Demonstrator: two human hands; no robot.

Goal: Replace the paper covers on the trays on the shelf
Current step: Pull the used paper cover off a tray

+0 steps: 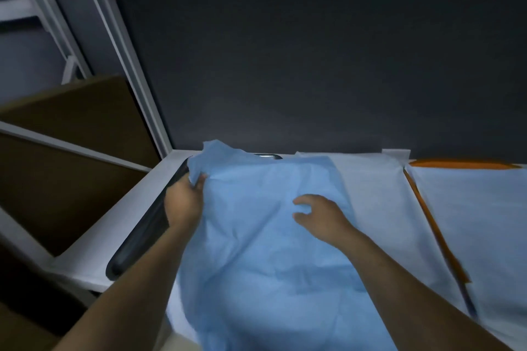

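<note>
Two hands work one sheet. My left hand (182,199) pinches the far left corner of the blue paper (256,251), fingers curled round the bunched edge. My right hand (319,214) is spread loosely over the middle of the sheet, holding nothing; I cannot tell if the fingertips press the paper or only hover over it. The paper lies crumpled across the dark tray (139,239) at the left end of the shelf (125,202), with the tray's left rim and far corner uncovered.

I judge this to be the covering step for this tray, part done: the sheet is on but not flat or square. Next I need to draw the corner out to the tray's far left, smooth the creases outward with my right palm, and go gently, since thin paper like this would tear.

Just beside it on the right lies a white paper (382,208) cover, then an orange tray (462,164) under another pale sheet. Cardboard boxes (71,137) stand to the left beyond a white post (125,65), and the dim back wall (313,65) is dark grey.
</note>
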